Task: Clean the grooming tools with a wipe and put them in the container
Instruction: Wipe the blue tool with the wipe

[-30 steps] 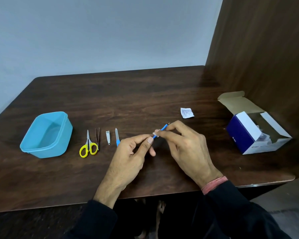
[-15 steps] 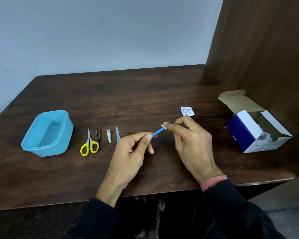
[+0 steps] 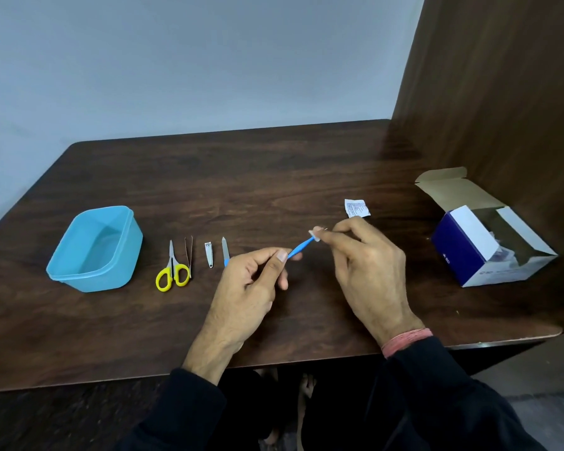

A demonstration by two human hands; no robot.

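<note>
My left hand [image 3: 248, 288] pinches the near end of a thin blue-handled tool [image 3: 302, 247] above the table. My right hand [image 3: 365, 271] pinches a small white wipe [image 3: 315, 236] around the tool's far end. On the table to the left lie yellow-handled scissors [image 3: 173, 271], tweezers [image 3: 189, 253], a small nail clipper [image 3: 209, 254] and a blue-handled nail file [image 3: 225, 252], partly hidden by my left hand. An empty light-blue container [image 3: 124, 255] stands at the far left.
A torn white wipe sachet [image 3: 357, 208] lies just beyond my right hand. An open blue-and-white cardboard box [image 3: 469, 255] stands at the right, beside a dark wooden side panel [image 3: 502, 109]. The table's front edge [image 3: 111, 382] runs below my wrists.
My right hand has slid the wipe along the blue tool away from my left hand, toward its far tip, so more blue handle shows. The tools on the table have not moved.
</note>
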